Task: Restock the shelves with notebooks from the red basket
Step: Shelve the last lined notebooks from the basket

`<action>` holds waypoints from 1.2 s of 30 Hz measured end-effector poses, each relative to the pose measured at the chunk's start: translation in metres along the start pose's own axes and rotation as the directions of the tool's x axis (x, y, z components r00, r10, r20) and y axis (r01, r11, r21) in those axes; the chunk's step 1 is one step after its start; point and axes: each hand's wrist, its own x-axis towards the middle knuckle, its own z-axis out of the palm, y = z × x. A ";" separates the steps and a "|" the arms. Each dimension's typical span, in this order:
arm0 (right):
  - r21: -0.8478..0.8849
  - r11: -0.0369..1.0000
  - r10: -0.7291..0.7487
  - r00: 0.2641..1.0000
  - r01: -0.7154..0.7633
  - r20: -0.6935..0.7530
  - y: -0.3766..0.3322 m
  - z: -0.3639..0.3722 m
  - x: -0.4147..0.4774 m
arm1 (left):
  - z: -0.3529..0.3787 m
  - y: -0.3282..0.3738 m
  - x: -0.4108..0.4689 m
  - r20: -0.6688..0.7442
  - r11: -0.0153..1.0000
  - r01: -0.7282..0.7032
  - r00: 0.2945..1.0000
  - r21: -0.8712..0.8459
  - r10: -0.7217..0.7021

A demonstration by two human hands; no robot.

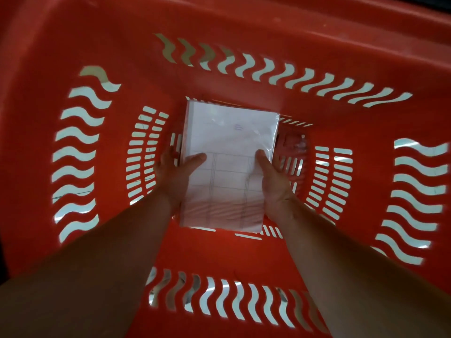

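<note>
I look straight down into the red basket, whose slotted walls fill the view. A stack of notebooks in clear plastic wrap, white with a printed grid on top, is near the basket's floor. My left hand grips the stack's left edge, thumb on top. My right hand grips its right edge the same way. Both forearms reach down from the lower corners. The shelves are out of view.
The basket's walls close in on all sides, with wavy slots showing light floor beyond. A small shiny scrap of plastic lies on the basket floor to the right of the stack.
</note>
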 end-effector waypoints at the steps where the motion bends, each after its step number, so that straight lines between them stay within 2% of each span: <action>1: 0.004 0.999 -0.033 0.999 0.033 0.000 0.000 0.001 -0.001 | -0.003 -0.002 0.002 0.015 1.000 0.001 1.000 -0.027 -0.001; 5: 0.057 0.996 -0.073 0.997 0.071 0.034 0.002 0.006 -0.002 | -0.002 -0.001 -0.002 0.046 0.999 -0.018 0.999 -0.043 0.020; 9: 0.064 0.998 -0.032 0.998 0.028 0.062 0.001 0.005 0.000 | -0.006 -0.001 -0.002 0.070 0.997 -0.067 0.995 -0.027 0.069; 12: 0.135 0.990 0.035 0.995 -0.048 0.093 0.000 0.006 0.001 | -0.008 0.004 -0.007 0.068 0.996 -0.066 0.995 -0.051 0.070; 16: 0.163 0.982 0.074 0.989 -0.094 0.125 -0.010 0.010 -0.005 | -0.008 0.009 -0.008 0.112 0.981 -0.001 0.993 -0.193 0.023; 20: 0.287 0.926 0.223 0.969 -0.245 0.107 -0.013 0.004 -0.001 | -0.006 0.013 -0.008 0.138 0.976 0.019 0.990 -0.217 0.011; 23: 0.215 0.957 0.168 0.977 -0.194 0.133 -0.015 -0.001 -0.001 | -0.006 0.017 -0.012 0.133 0.966 0.038 0.991 -0.255 -0.004; 26: 0.149 0.958 0.214 0.958 -0.244 0.193 -0.021 0.000 -0.008 | -0.008 0.019 -0.014 0.194 0.959 0.112 0.979 -0.260 -0.062; 28: -0.013 0.978 0.206 0.952 -0.208 0.229 -0.022 -0.003 -0.008 | -0.009 0.023 -0.017 0.223 0.966 0.131 0.972 -0.224 -0.080; 31: 0.029 0.947 0.297 0.909 -0.319 0.292 -0.019 -0.006 -0.007 | -0.011 0.028 -0.019 0.231 0.970 0.159 0.966 -0.182 -0.115; 34: 0.004 0.964 0.257 0.934 -0.266 0.248 -0.034 -0.008 -0.027 | -0.010 0.035 -0.027 0.247 0.965 0.180 0.960 -0.189 -0.131; 36: -0.004 0.963 0.260 0.928 -0.269 0.268 -0.044 -0.014 -0.038 | -0.011 0.043 -0.039 0.238 0.952 0.221 0.956 -0.210 -0.170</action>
